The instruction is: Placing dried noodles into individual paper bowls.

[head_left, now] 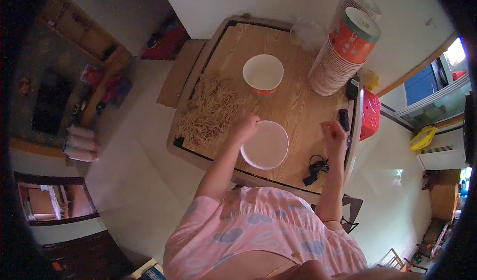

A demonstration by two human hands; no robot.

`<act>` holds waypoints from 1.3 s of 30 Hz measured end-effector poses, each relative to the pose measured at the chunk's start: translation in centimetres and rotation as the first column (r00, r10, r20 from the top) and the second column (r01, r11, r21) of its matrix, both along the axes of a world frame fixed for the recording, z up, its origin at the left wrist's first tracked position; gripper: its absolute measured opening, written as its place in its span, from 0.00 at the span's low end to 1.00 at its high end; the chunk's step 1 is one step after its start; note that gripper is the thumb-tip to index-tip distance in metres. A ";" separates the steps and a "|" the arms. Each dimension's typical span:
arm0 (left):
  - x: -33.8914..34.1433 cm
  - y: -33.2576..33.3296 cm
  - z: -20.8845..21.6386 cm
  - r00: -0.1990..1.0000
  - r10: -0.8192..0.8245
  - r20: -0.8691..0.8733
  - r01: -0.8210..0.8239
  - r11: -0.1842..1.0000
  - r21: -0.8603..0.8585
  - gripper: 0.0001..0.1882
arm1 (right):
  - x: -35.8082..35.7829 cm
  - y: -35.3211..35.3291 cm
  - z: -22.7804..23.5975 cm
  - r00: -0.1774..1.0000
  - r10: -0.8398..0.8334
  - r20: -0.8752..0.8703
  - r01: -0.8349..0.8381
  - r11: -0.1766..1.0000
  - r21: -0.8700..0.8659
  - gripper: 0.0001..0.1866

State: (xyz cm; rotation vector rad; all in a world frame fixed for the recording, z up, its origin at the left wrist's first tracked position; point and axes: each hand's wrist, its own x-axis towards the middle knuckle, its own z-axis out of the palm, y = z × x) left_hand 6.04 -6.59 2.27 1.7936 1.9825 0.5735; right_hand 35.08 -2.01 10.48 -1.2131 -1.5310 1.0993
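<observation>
My left hand (245,129) is closed on the rim of a white-lined paper tub (266,145) at the table's near edge. The tub's mouth faces up, and its inside looks bare. To the right, my right hand (335,133) is raised over the table with its fingers curled together; whether anything small is in them I cannot make out. Beyond the held tub stands a second paper tub (263,72), white inside and orange outside. Left of it lies a loose pile of tan, stringy strands (211,112), close to my left wrist.
Tall nested stacks of orange and green paper tubs (348,44) lean at the table's far right, beside a clear plastic bag (307,34). A black cable with plug (316,169) lies near my right forearm. A red plastic basket (370,115) is past the right edge.
</observation>
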 end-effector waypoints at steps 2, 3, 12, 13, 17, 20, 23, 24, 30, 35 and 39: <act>0.7 1.2 0.8 0.993 -0.056 -0.105 0.040 0.988 -0.149 0.08 | -2.6 -1.3 -0.5 0.995 0.049 0.090 -0.040 0.995 -0.096 0.03; 0.9 1.6 1.1 0.993 -0.062 -0.104 0.046 0.987 -0.151 0.08 | -4.1 -2.1 -0.6 0.974 0.096 0.204 -0.064 0.985 -0.159 0.03; -1.1 -1.2 -4.6 0.880 0.145 0.452 -0.348 0.844 0.408 0.13 | -9.7 -5.1 -7.2 0.954 0.299 -0.035 -0.300 0.931 -0.207 0.07; -1.0 -2.3 -4.7 0.880 0.146 0.451 -0.348 0.846 0.404 0.13 | -10.0 -5.0 -7.2 0.941 0.295 -0.166 -0.328 0.914 -0.240 0.06; 1.2 -6.8 -5.3 0.839 0.284 0.464 -0.405 0.896 0.184 0.18 | -11.0 -4.2 -8.4 0.933 0.294 -0.206 -0.342 0.903 -0.260 0.04; 2.3 -7.9 -5.8 0.826 0.320 0.465 -0.353 0.936 -0.016 0.17 | -12.1 -4.3 -8.6 0.970 0.234 -0.072 -0.244 0.907 -0.344 0.05; 2.6 -6.0 -4.5 0.917 0.253 0.308 -0.326 0.921 0.215 0.16 | -12.3 -3.9 -10.8 0.969 0.235 0.072 -0.215 0.953 -0.212 0.08; 2.7 -5.4 -3.9 0.933 0.241 0.269 -0.298 0.934 0.197 0.15 | -12.0 -4.0 -11.5 0.971 0.225 0.075 -0.205 0.955 -0.212 0.08; 1.3 -4.8 -6.9 0.835 0.270 0.480 -0.381 0.913 0.149 0.11 | -13.0 -4.6 -11.6 0.967 0.230 0.106 -0.183 0.923 -0.338 0.10; 0.0 -4.4 -7.0 0.794 0.240 0.559 -0.269 0.963 -0.030 0.10 | -13.7 -4.1 -12.8 0.960 0.236 0.153 -0.176 0.928 -0.329 0.09; -0.2 -4.5 -5.6 0.859 0.193 0.474 -0.215 0.977 -0.007 0.11 | -14.0 -4.2 -11.7 0.961 0.260 0.096 -0.199 0.887 -0.416 0.09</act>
